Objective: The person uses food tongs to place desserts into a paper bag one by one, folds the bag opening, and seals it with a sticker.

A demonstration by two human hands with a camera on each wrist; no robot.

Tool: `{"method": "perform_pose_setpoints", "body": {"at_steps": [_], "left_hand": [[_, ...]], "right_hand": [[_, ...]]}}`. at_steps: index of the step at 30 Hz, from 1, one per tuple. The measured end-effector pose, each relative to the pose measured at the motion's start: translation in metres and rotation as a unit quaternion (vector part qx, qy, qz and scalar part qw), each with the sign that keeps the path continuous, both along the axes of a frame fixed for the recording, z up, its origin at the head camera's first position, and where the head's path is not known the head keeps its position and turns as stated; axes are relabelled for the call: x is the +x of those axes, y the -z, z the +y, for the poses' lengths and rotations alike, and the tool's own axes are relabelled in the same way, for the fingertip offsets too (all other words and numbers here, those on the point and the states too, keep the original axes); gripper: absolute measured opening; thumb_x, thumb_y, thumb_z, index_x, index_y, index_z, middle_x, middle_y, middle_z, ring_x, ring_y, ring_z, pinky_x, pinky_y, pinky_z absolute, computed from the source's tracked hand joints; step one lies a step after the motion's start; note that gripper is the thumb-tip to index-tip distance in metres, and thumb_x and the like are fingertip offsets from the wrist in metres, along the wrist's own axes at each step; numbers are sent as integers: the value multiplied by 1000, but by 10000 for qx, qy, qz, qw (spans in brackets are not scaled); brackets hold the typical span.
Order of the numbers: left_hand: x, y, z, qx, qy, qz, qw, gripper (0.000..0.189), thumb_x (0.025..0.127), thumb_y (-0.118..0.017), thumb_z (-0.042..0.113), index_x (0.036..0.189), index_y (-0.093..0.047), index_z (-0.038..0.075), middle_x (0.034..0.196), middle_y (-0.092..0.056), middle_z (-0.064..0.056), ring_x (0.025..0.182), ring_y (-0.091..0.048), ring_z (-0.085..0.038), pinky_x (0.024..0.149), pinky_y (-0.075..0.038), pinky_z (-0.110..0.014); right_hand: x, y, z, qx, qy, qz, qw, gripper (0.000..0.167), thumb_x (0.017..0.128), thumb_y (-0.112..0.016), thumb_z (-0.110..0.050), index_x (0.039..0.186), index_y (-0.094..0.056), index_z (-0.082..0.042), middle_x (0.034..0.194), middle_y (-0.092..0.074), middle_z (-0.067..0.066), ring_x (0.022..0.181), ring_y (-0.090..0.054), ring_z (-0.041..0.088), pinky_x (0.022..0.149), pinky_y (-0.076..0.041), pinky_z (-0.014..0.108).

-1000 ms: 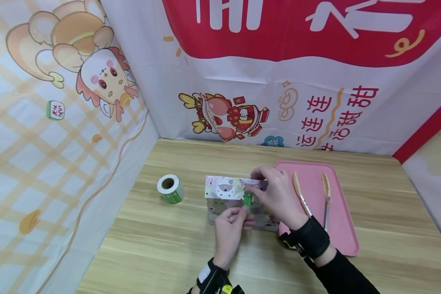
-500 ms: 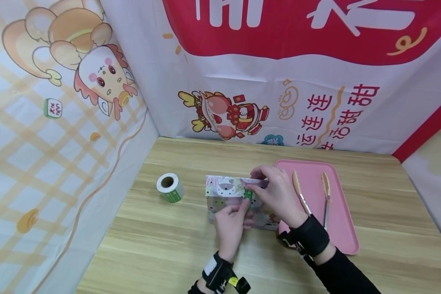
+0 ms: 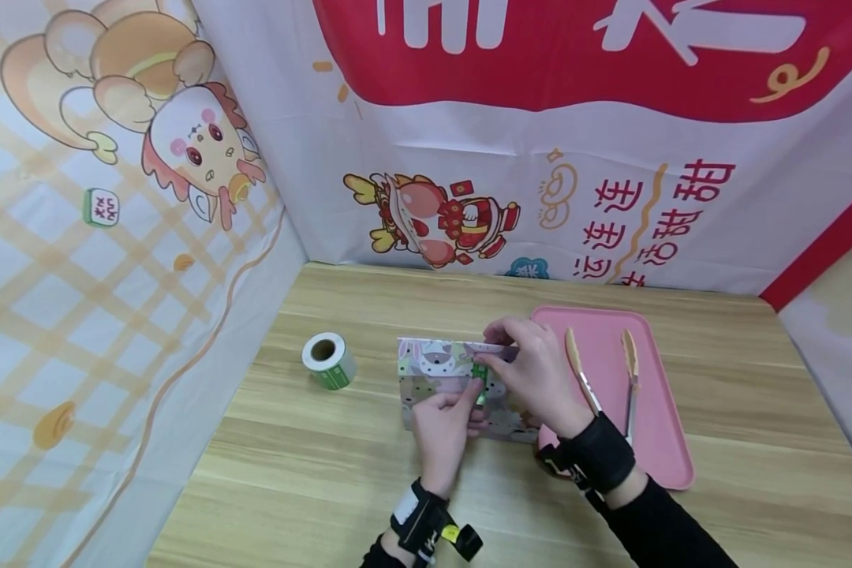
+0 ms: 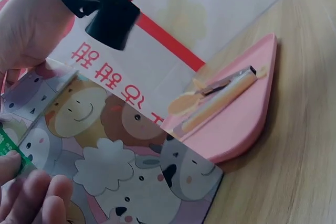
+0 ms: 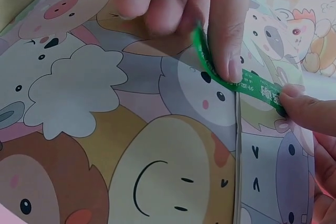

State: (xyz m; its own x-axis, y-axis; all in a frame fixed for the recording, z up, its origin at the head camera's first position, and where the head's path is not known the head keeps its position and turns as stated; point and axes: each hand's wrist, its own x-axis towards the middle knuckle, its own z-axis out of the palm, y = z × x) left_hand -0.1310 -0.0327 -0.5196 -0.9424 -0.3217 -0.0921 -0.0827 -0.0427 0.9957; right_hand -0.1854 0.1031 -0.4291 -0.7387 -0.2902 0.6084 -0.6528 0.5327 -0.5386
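A paper bag (image 3: 426,394) printed with cartoon animals has its top folded down over the front. A green sticker (image 5: 257,91) runs across the fold's edge, its lower end curling up off the paper. My left hand (image 3: 440,442) presses the sticker with a straight thumb; its other fingers (image 4: 60,187) hang loosely by the bag's front. At the bag's top, my right hand (image 3: 536,375) pinches the folded edge, thumb on the sticker's upper end and fingers behind. The left hand partly covers the sticker in the head view.
A roll of green-and-white stickers (image 3: 329,360) stands left of the bag. On the right, a pink tray (image 3: 656,410) carries tan-tipped metal tongs (image 3: 630,367). A dark curved edge shows under the right wrist. Printed cloth (image 3: 426,134) hangs behind the table.
My left thumb has moved up along the sticker to the fold, leaving the lower end it was at. My right hand has stayed at the bag's top edge.
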Motion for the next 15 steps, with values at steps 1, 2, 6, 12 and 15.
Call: {"method": "perform_pose_setpoints", "body": {"at_steps": [1, 2, 6, 12, 15], "left_hand": [[0, 0, 0, -19, -27, 33, 10000, 41, 79, -78, 52, 71, -73, 11, 60, -68, -3, 54, -69, -23, 48, -55, -36], [0, 1, 0, -46, -47, 67, 10000, 41, 79, -78, 51, 70, -72, 11, 59, -67, -3, 53, -68, -23, 48, -55, -35], [1, 4, 0, -112, -83, 152, 9998, 39, 79, -78, 49, 70, -71, 12, 59, -67, -2, 53, -68, -22, 47, -55, -34], [4, 10, -2, -166, -92, 142, 9997, 38, 78, -79, 49, 73, -71, 12, 61, -68, -1, 53, -68, -22, 48, -55, -36], [5, 12, -2, -54, -48, 174, 9998, 37, 79, -80, 45, 73, -70, 10, 61, -68, -2, 53, -68, -23, 50, -55, -41]], "right_hand": [[0, 0, 0, 4, 1, -2, 10000, 30, 70, -89, -5, 92, -68, -7, 83, -67, 2, 72, -61, 13, 73, -46, 36], [0, 0, 0, 8, 4, -10, 10000, 30, 71, -89, -5, 93, -68, -7, 83, -67, 2, 72, -61, 13, 73, -46, 36], [0, -1, 0, 28, 22, -61, 10000, 31, 70, -89, -6, 93, -68, -7, 84, -67, 2, 73, -61, 13, 71, -48, 34], [0, -1, 0, 23, 40, -121, 9999, 31, 70, -89, -6, 94, -68, -6, 85, -67, 3, 74, -61, 14, 72, -48, 34], [1, -1, 0, 37, 47, -137, 9999, 31, 71, -89, -6, 94, -68, -7, 85, -67, 3, 74, -61, 13, 70, -49, 33]]}}
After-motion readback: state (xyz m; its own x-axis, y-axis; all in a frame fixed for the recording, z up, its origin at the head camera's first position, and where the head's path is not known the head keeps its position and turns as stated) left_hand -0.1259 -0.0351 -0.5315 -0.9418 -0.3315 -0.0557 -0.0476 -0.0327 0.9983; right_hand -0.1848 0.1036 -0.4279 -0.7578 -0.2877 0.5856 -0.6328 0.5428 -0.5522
